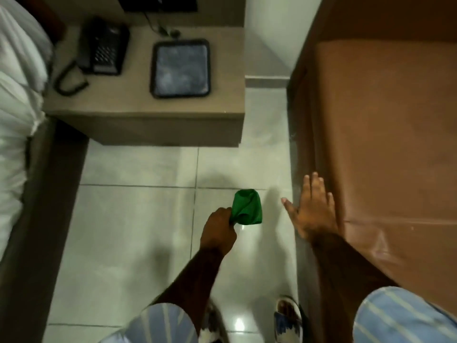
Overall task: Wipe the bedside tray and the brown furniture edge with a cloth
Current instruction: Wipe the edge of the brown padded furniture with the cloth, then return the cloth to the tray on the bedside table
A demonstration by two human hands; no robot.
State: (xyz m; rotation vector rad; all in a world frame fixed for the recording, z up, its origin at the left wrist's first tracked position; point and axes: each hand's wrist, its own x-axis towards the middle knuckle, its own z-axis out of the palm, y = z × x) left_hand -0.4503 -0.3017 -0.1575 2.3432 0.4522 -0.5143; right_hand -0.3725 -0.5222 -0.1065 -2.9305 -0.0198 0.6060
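left hand [218,231] grips a bunched green cloth [247,206] over the floor, centre. right hand [312,210], fingers spread wide, lies flat by the brown furniture edge [319,144] at three o'clock. the tray [180,68] at eleven o'clock looks smudged; wiping seems not begun.

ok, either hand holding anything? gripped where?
Left hand fists the green cloth by one bunched end. Right hand is open, holding nothing.

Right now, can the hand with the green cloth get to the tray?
Probably not without stepping closer. The left hand holds the cloth low over the floor, and the tray lies farther ahead on the bedside table. Nothing blocks the way.
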